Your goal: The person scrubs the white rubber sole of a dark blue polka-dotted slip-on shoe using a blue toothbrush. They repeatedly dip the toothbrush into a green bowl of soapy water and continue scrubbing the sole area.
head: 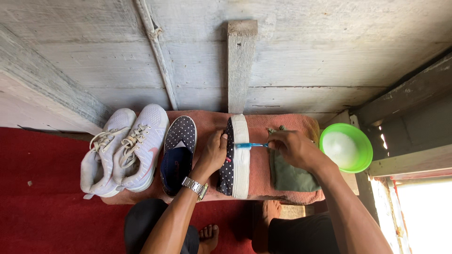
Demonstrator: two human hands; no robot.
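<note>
My left hand (214,153) grips a dark blue slip-on shoe with white dots (234,157), tipped on its side so its white sole faces right. My right hand (294,148) holds a blue toothbrush (249,145) whose head rests against that white sole. The matching dotted shoe (178,153) lies upright just left of my left hand. Both shoes rest on a pinkish towel (261,169).
A pair of white lace-up sneakers (123,150) sits at the towel's left end. A green cloth (289,176) lies under my right wrist. A green bowl of white liquid (346,146) stands at the right. Red carpet (42,197) and a wooden plank wall (282,61) surround them.
</note>
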